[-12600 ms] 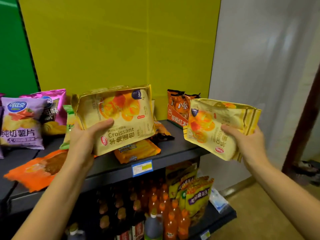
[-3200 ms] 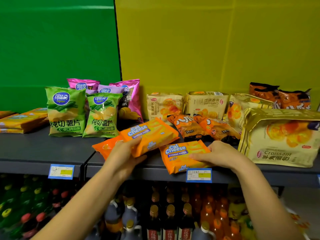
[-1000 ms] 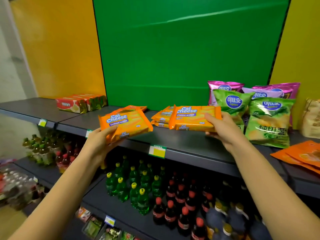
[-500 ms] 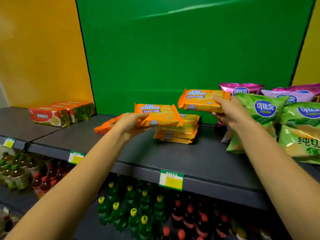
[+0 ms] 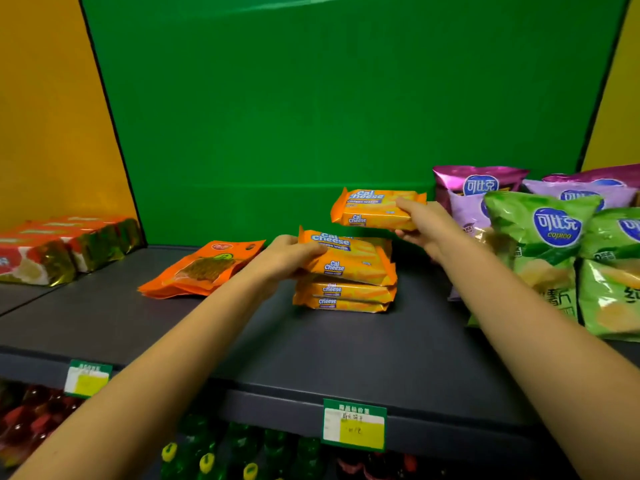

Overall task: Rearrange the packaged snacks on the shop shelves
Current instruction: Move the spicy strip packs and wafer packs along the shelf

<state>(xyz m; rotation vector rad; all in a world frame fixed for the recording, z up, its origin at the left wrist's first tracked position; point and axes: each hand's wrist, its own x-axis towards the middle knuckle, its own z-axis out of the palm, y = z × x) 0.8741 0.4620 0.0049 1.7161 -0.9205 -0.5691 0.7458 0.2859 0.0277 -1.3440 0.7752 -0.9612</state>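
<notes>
On the grey shelf (image 5: 311, 351), at the stack of orange cheese-wafer packs (image 5: 343, 296), a person builds up the pile with both hands. The left hand (image 5: 291, 258) is curled round the left end of one wafer pack (image 5: 349, 261), which lies across the top of the stack with its near edge overhanging a little; whether it has fully settled cannot be told. The right hand (image 5: 422, 226), thumb over and fingers under, clamps the right end of a second wafer pack (image 5: 374, 209), held clear in the air above and just behind the stack. It is apparently waiting its turn, so that like goes with like in one pile. Each pack is gripped by a short end, which leaves its flat face free to land square on the one below. Left of the stack lie flat orange pouches (image 5: 204, 268), and farther left sit red-and-gold packs (image 5: 52, 251). Right of the stack stand green crisp bags (image 5: 540, 251) with purple bags (image 5: 474, 188) behind them, close to the right forearm. Below and in front of the stack a price tag (image 5: 354, 424) hangs on the shelf edge, with bottles (image 5: 207, 459) on the level beneath.
</notes>
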